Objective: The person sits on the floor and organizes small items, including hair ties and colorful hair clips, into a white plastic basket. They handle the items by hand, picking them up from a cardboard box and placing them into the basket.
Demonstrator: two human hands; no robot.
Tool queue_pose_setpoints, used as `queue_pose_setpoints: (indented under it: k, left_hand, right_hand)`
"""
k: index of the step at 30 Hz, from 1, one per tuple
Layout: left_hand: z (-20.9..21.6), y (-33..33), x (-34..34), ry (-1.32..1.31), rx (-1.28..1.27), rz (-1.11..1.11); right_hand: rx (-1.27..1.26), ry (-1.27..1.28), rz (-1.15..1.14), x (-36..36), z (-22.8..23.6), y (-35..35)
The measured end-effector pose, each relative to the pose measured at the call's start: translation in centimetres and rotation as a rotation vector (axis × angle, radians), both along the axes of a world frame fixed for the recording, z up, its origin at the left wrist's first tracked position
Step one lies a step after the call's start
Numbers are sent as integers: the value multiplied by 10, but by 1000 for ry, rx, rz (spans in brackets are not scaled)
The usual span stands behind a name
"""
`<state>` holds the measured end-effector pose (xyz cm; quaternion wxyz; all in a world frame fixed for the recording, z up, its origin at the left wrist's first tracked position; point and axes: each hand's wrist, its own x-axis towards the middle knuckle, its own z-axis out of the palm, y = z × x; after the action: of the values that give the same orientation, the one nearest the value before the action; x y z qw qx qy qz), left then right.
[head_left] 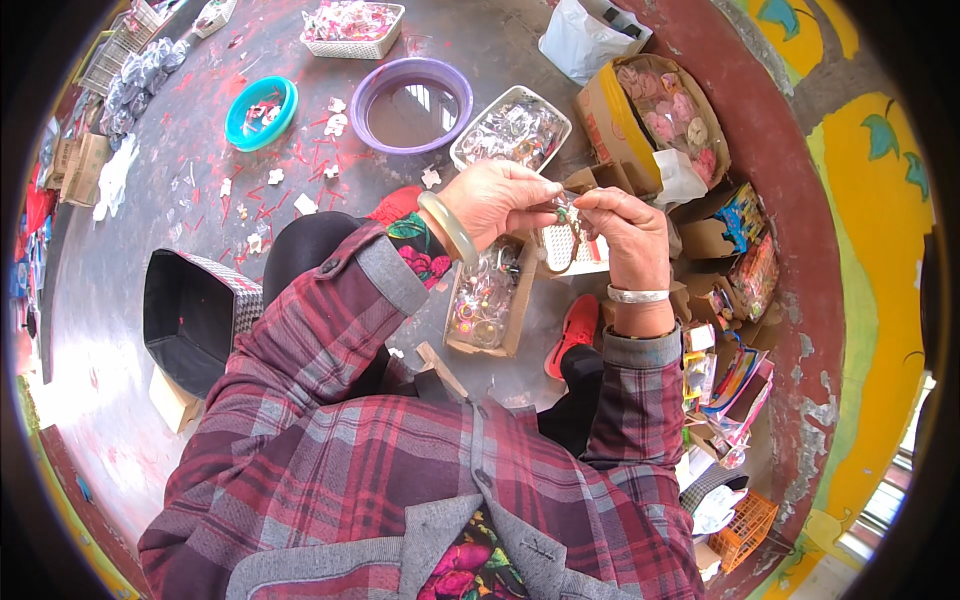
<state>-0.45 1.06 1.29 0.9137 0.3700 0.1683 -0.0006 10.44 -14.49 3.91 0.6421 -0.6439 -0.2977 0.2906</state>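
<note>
My left hand [492, 200], with a pale bangle at the wrist, pinches a small thing between thumb and fingertips. Close beside it, my right hand [632, 235] has a silver bracelet and is also closed in a pinch. Between and below the fingertips hangs a thin brown loop [574, 262], perhaps a band. Its upper end and whatever else the fingers hold are too small to make out. Under my hands lies a cardboard tray [525, 305] of small clear-wrapped pieces, with a white perforated basket [590, 255] next to it.
Ahead are a purple basin [462, 125] of water, a teal bowl [290, 112] and a white basket [565, 140] of clear packets. Right, along the wall, stand a carton [600, 125] of pink pieces and several open boxes. A black-lined bin [170, 330] sits left; red scraps litter the floor.
</note>
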Motion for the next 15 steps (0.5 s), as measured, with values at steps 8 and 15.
queue_pose_setpoints:
  k: [8,15]
  left_hand:
    - [0,-1,-1,-50,100,19]
    - [0,-3,-1,-56,205,59]
  right_hand:
    - [5,32,22,2,-1,0]
    - [56,73,50,7,-4,-1]
